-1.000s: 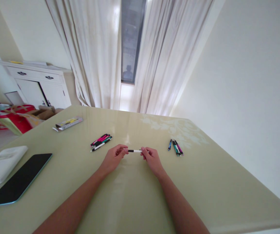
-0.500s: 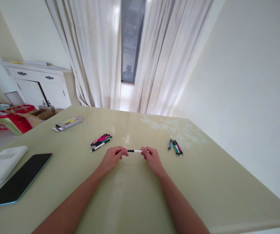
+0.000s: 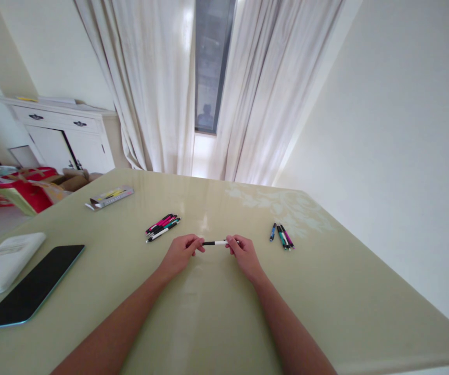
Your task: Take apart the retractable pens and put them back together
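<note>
A black-and-white pen [image 3: 215, 242] lies level between my two hands, just over the table [image 3: 208, 312]. My left hand [image 3: 183, 252] pinches its black end between thumb and fingers. On the white end, my right hand [image 3: 243, 252] is closed, its fingertips covering the tip. Left of my left hand rests a pile of pens [image 3: 163, 227] in pink, black, green and white. To the right of my right hand is a smaller group of pens [image 3: 284, 237], green, white and purple, with a blue pen [image 3: 273, 232] beside it.
A black-screened tablet or phone [image 3: 33, 286] and a white device [image 3: 9, 260] lie at the left. An opened pen box [image 3: 110, 198] sits near the far left edge. Beyond the table are a white cabinet [image 3: 60, 135], red bags [image 3: 33, 190] and curtains [image 3: 154, 88].
Slightly more of the pen's black end shows, as my left fingers have shifted a little leftward along it. My right hand stays nearly still on the white end.
</note>
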{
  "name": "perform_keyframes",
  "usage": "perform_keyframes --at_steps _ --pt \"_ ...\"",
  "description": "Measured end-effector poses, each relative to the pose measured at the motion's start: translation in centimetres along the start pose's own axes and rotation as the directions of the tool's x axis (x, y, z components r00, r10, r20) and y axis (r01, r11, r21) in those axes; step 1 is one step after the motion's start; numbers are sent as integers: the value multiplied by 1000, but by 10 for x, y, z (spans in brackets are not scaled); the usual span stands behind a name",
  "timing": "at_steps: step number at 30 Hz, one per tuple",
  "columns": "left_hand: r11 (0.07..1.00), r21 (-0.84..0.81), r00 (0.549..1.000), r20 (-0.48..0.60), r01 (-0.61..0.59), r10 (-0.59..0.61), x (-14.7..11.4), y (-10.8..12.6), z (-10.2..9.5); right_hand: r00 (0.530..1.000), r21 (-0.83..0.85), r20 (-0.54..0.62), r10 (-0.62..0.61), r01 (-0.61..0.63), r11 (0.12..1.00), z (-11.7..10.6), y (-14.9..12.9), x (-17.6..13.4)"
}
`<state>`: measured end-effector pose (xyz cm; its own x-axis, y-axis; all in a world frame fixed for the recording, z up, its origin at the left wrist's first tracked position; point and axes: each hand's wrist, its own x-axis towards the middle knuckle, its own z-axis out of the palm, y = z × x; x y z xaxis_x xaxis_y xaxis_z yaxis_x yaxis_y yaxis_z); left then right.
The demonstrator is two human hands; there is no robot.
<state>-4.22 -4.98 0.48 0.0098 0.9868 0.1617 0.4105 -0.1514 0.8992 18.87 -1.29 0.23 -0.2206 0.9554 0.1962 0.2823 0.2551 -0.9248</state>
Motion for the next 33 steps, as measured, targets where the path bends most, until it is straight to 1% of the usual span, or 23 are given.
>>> perform_keyframes --at_steps 3,5,6,9,12,15,21,26,28,31,33 --pt "998 -46 999 -38 -34 33 0 0 1 1000 7 -5 7 -7 1000 0 -1 -1" --pt "998 -57 998 -61 -34 30 0 1 1 1000 18 -7 5 -5 1000 0 -2 -1" --pt "998 -53 998 -54 -24 21 -1 1 1 1000 25 -8 3 -3 1000 0 -3 -1" --pt "999 -31 1000 14 -11 11 -1 1 1 1000 37 -16 0 1 999 -1 -2 0" --pt "999 -22 998 54 -36 37 -1 1 -1 1000 46 -15 -4 5 999 -2 0 0" --pt "998 -42 997 58 -48 50 -1 2 -3 1000 71 -10 -8 9 997 -2 1 1" --pt "998 -30 998 23 -49 50 -4 9 -4 999 102 -4 33 -33 994 -2 -3 1" --pt "997 7 997 26 -79 79 -5 11 -3 998 236 4 66 -65 969 -3 -5 1" --pt "995 18 994 38 -101 101 -5 9 -1 997 265 -1 75 -72 962 -3 -3 2" --pt "994 27 992 64 -108 106 -7 6 2 998 210 -14 55 -51 976 -1 1 2" --pt "993 35 991 78 -109 106 -9 4 4 999 175 9 31 -32 984 0 2 1"
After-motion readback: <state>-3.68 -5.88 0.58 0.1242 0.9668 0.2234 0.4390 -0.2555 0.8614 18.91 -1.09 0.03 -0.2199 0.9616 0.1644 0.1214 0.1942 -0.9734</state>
